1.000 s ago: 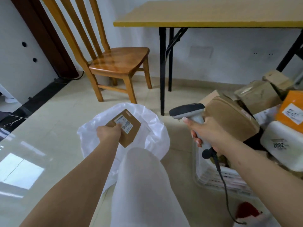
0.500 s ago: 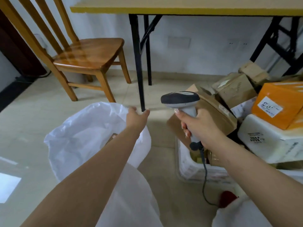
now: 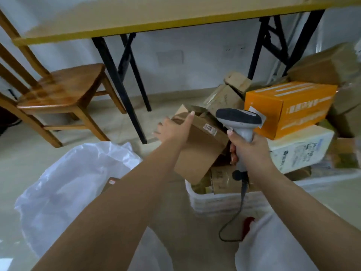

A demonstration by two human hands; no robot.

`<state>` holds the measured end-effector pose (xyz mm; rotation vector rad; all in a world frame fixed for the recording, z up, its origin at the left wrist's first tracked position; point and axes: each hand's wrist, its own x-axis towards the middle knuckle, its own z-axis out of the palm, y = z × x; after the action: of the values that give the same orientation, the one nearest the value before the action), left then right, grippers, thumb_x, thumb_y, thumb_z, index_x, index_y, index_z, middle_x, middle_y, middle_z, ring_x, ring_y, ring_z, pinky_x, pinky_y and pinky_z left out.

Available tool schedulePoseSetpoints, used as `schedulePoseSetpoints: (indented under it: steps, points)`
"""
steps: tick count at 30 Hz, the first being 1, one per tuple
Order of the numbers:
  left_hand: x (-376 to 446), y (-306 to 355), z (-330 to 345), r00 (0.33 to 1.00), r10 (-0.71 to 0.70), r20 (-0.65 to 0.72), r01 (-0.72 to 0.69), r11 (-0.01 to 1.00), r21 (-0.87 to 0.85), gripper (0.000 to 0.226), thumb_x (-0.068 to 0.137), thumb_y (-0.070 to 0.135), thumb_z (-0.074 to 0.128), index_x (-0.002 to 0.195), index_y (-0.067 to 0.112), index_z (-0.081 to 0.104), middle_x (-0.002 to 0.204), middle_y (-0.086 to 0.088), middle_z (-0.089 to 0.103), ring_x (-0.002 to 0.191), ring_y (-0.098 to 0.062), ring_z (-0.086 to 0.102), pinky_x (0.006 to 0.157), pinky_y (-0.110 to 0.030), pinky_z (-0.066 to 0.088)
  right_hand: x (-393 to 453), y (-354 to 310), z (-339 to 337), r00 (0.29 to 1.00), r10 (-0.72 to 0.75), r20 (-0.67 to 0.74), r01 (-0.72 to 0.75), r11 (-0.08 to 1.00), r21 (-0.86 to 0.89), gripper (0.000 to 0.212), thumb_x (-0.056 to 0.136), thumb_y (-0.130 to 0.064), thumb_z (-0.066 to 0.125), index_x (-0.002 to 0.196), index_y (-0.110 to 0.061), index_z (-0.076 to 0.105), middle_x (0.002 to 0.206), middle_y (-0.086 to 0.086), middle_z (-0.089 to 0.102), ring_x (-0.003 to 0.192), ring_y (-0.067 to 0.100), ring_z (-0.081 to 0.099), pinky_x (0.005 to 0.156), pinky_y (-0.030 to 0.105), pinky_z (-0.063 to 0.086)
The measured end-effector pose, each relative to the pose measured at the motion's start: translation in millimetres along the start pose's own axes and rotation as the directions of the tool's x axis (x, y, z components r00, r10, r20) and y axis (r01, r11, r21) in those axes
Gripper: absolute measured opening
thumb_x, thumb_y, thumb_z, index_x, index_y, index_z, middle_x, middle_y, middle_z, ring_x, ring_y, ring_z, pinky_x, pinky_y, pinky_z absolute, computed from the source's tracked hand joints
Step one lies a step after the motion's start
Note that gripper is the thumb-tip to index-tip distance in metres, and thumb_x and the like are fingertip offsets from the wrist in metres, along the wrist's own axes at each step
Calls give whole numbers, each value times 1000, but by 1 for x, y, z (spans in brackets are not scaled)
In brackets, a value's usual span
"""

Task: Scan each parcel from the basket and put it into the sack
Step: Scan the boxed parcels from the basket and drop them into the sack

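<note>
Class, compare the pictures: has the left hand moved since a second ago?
Yes. The left hand has left the white sack and gone right, onto a brown box on the basket.

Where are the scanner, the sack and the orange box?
scanner (image 3: 239, 117), head view, on its dark head.
sack (image 3: 64, 184), head view, on the white plastic of its near wall.
orange box (image 3: 300, 109), head view, on its front face with white print.

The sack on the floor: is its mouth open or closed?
Open. The sack has its rim spread wide, and a brown parcel shows inside.
</note>
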<state>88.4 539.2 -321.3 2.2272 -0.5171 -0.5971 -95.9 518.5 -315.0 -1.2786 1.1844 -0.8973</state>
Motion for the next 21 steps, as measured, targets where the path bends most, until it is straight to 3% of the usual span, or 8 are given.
schedulePoseSetpoints:
  steps: [2,5,8,10,14,18,21]
  points:
    - [3,2,6,1000,29,7,-29,1000,-2,91,78,76,52,145,17,38,149,-18,38,140,-42,29,116,-55,24,1,7,-11,1000,1,-2,-1,999,33,26,92,-24,66,77,-7,55,59,8,53,41,18,47,45,29,41]
    - [2,-5,5,999,23,22,-20,988,-154,76,66,70,53,123,19,50,127,-11,55,119,-36,52,105,-51,41,2,16,-22,999,32,-14,-32,998,52,24,93,-22,65,77,-7,55,59,8,54,40,16,47,44,28,41]
    - [-12,-18,-3,999,43,10,-39,969,-243,43,80,55,59,108,23,48,115,-6,59,107,-28,57,97,-46,48,2,20,-26,997,75,-8,-74,995,73,24,92,-23,66,77,-8,56,57,5,54,39,14,47,44,27,41]
    - [-14,-32,-8,997,71,27,-60,956,-288,33,88,45,60,106,20,49,108,-4,61,101,-23,58,88,-39,50,2,20,-25,996,84,-4,-83,994,65,25,91,-25,67,75,-10,56,54,2,55,38,13,47,45,27,41]
    - [-23,-53,-25,995,86,50,-62,928,-367,35,92,38,61,119,18,54,108,-3,61,95,-16,58,71,-29,45,-5,14,-20,997,71,10,-71,997,5,25,89,-30,69,75,-12,60,56,1,60,41,13,50,50,29,46]
    - [-37,-71,-41,993,14,116,39,897,-441,31,93,33,61,121,24,52,110,1,55,97,-18,52,86,-41,46,-17,8,-11,998,66,-8,-66,995,-74,22,91,-34,67,91,-12,65,73,2,68,44,12,53,44,22,44]
    - [-50,-84,-53,987,-9,157,78,897,-434,35,94,31,59,127,24,49,116,1,51,102,-20,49,93,-48,43,-31,9,-3,986,159,58,-154,985,-72,26,90,-41,66,89,-15,65,71,4,64,45,12,55,44,21,45]
